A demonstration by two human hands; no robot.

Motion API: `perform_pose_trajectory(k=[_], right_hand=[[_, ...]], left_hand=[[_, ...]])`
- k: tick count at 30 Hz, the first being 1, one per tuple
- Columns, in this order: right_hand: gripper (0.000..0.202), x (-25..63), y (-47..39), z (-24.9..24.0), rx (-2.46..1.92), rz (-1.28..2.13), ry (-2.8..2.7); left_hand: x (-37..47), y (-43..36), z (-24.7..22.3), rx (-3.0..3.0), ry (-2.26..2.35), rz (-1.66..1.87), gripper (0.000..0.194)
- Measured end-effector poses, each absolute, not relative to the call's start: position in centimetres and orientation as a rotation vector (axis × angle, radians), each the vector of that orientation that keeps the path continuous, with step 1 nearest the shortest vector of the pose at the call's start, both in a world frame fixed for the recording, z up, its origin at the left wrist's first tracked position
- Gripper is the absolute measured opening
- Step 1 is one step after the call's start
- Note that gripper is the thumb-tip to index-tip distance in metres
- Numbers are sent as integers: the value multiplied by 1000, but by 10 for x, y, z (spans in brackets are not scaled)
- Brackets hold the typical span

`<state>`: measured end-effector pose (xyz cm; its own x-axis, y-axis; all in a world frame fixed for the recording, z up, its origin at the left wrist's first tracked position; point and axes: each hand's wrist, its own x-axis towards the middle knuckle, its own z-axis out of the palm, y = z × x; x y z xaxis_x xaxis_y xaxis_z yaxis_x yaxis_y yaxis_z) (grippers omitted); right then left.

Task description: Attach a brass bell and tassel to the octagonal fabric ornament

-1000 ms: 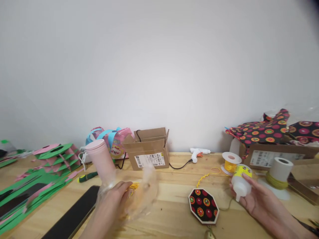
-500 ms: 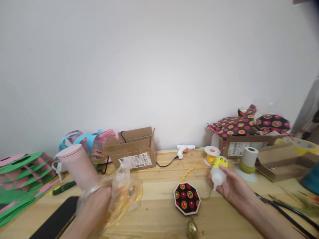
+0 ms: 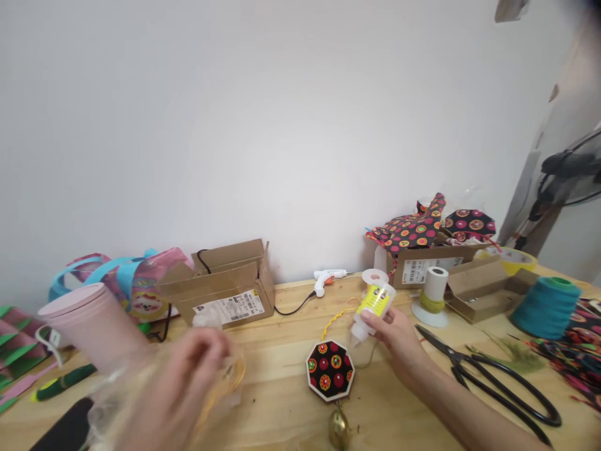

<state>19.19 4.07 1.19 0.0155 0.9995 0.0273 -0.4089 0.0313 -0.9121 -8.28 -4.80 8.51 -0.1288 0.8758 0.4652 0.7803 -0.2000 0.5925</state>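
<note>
My right hand (image 3: 392, 335) is closed on a clear squeeze bottle (image 3: 375, 304) with a yellow label, its nozzle tilted down and left. Just below the nozzle lies an octagonal piece (image 3: 330, 371) with dark flower-patterned cloth and a pale rim. A brass bell (image 3: 339, 429) hangs off its lower edge, and a twisted yellow cord (image 3: 334, 321) runs from its top. My left hand (image 3: 183, 376) is smeared by motion, over a clear plastic bag (image 3: 206, 317) with yellow cord (image 3: 235, 376). Its fingers look curled, but whether they hold anything is unclear.
Black-handled scissors (image 3: 474, 366) lie right of my forearm. Behind are a white glue gun (image 3: 323, 283), a cardboard box (image 3: 218, 294) and spools. A pink tumbler (image 3: 94, 326) stands left, near a green-handled tool (image 3: 66, 382). A teal thread cone (image 3: 544, 310) stands right.
The view has swung right. My right hand has brought the bottle left, closer to the octagonal piece, and turned its label more into view. My left hand has shifted right over the bag.
</note>
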Motion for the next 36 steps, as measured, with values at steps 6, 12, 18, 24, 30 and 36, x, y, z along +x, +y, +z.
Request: perform_pose_trajectory(k=[6,12,18,24,30,36], right_hand=[[26,162,45,30,-954,1086,-1296],[20,156,46,19,-982,682,-1587],[23,158,48,12,-1054,550,-1711],[27,158,50,8,-1083,453,-1789],[28,162,49,5,-1091,499,-1772],[26,163,48,8,-1088,549,-1745]], left_hand=[[3,-11,44,2112,1538,874,24],[-3,4,13,2192,1455,824,24],[-3,-1,10,2154,1507,723,26],[1,0,8,2291,1541,605,23],[4,2,9,2411,1554,453,22],[5,1,8,2470,1565,400,22]])
